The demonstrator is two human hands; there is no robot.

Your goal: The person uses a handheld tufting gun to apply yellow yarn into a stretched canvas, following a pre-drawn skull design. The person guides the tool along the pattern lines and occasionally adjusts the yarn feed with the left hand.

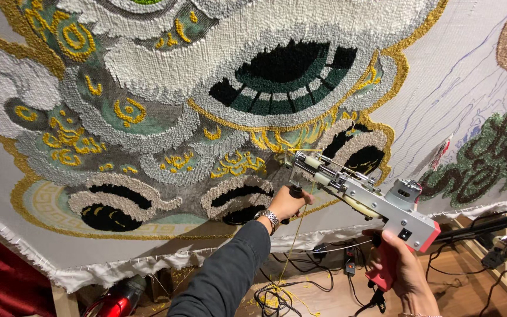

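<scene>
A tufting gun (362,196) with a silver metal body and a red grip points its tip at a big stretched cloth (453,82). My left hand (289,202), in a dark sleeve with a metal wristwatch, is closed on the gun's black front handle. My right hand (403,267) grips the red rear handle. The cloth carries a partly tufted design (206,88) in white, grey, green, black and yellow loops. A yellow yarn strand (293,240) runs from the gun down to the floor.
Black cables (300,287) and loose yellow yarn lie on the wooden floor below the frame. A red and silver object (115,299) sits at the bottom left. Another tufted patch in green and black (488,158) is at the right.
</scene>
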